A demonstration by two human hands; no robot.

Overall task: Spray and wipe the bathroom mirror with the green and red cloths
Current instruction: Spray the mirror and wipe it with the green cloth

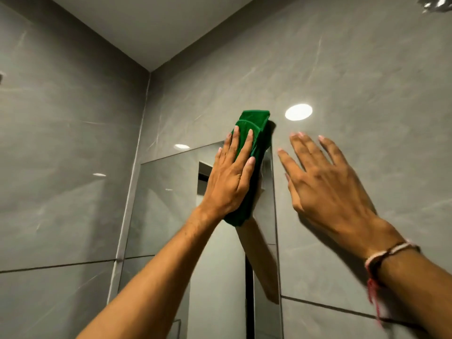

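Note:
The folded green cloth [256, 133] lies flat against the top right corner of the bathroom mirror [168, 211], and its upper end sticks out over the grey tile above the mirror's edge. My left hand [230, 177] presses on the cloth with fingers spread. My right hand [327, 182] rests flat and open on the grey wall tile to the right of the mirror, holding nothing. No red cloth or spray bottle is in view. The mirror reflects my left forearm and a doorway.
Glossy grey wall tiles [367, 81] surround the mirror, meeting in a corner [146, 113] on the left. A ceiling light's reflection [298, 112] shines on the tile above my right hand. The white ceiling [156, 28] is close overhead.

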